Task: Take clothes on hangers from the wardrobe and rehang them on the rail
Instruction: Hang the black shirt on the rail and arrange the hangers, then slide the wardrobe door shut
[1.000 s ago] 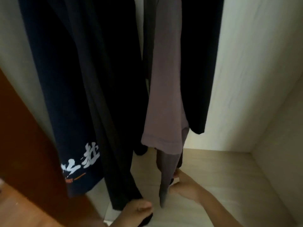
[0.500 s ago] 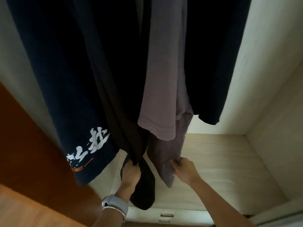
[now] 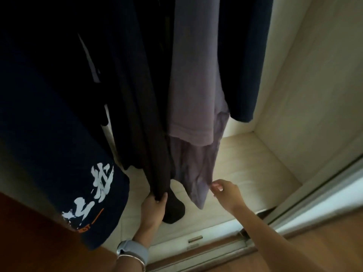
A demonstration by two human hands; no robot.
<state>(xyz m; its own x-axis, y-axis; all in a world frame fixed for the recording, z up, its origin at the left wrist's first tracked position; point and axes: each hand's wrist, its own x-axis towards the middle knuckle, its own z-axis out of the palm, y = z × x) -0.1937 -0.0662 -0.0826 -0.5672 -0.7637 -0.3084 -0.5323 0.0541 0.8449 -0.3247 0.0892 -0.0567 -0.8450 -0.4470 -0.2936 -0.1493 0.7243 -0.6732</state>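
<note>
As left hand (image 3: 152, 209) grips trousers (image 3: 157, 169), shirt (image 3: 59, 154) reads "EST".

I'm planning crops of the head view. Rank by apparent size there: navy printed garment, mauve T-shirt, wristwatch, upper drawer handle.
1. navy printed garment, though nearness to the camera inflates it
2. mauve T-shirt
3. wristwatch
4. upper drawer handle, which lies farther off than the wristwatch, so true sizes stay unsure

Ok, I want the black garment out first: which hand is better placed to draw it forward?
Left, probably. The left hand has its grip round the black garment near its lower end; the right hand is at the mauve shirt's hem, apart from it.
</note>
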